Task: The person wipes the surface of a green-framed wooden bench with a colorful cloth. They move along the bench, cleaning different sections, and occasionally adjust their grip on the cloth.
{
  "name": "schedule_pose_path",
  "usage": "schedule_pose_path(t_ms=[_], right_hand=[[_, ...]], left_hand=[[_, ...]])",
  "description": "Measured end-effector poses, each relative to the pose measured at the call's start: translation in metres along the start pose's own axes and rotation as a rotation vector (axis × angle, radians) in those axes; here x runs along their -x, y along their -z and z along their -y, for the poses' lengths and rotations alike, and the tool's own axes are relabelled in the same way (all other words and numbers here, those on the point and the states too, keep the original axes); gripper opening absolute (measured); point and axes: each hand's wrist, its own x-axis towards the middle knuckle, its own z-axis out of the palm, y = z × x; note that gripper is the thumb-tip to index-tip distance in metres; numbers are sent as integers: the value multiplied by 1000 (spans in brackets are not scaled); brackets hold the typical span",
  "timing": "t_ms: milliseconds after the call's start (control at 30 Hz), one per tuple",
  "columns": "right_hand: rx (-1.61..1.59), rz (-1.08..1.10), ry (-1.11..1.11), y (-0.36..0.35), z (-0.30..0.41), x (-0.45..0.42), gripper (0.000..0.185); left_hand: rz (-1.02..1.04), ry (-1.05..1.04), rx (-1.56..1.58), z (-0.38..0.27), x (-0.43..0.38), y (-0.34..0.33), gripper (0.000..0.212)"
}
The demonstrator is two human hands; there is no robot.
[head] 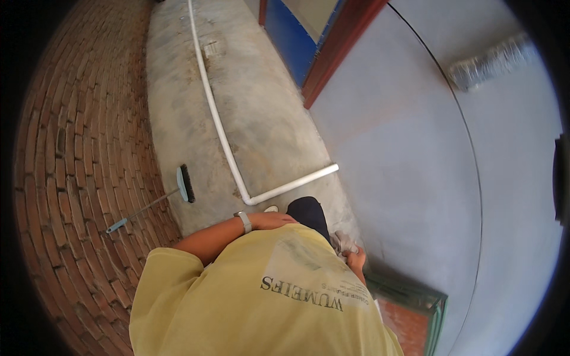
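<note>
My left hand [274,220], with a watch [243,222] on its wrist, lies against the front of my yellow T-shirt [249,285]; its fingers are partly hidden by the shirt and leg. On the other side of my body, my right hand [355,258] grips a crumpled greyish cloth [344,243] beside my dark trouser leg [309,213]. A white plastic pipe [220,129] with an elbow lies on the concrete floor in front of me.
A broom [182,183] leans on the brick wall [80,178] at the left. At the right stands a grey wall [401,147] with a black cable [463,113], a foil-like wrapped bundle [490,62] and a red door frame [338,53]. A green-framed opening [434,320] is at lower right.
</note>
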Motion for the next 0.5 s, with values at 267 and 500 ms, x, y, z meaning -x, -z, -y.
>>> schedule_pose_path(t_ms=[267,500], right_hand=[[134,144,17,-14,75,-68,55],[308,240,139,-54,165,-171,61]], left_hand=[[-183,4,175,52,-1,49,54],[-605,247,501,11,13,101,51]])
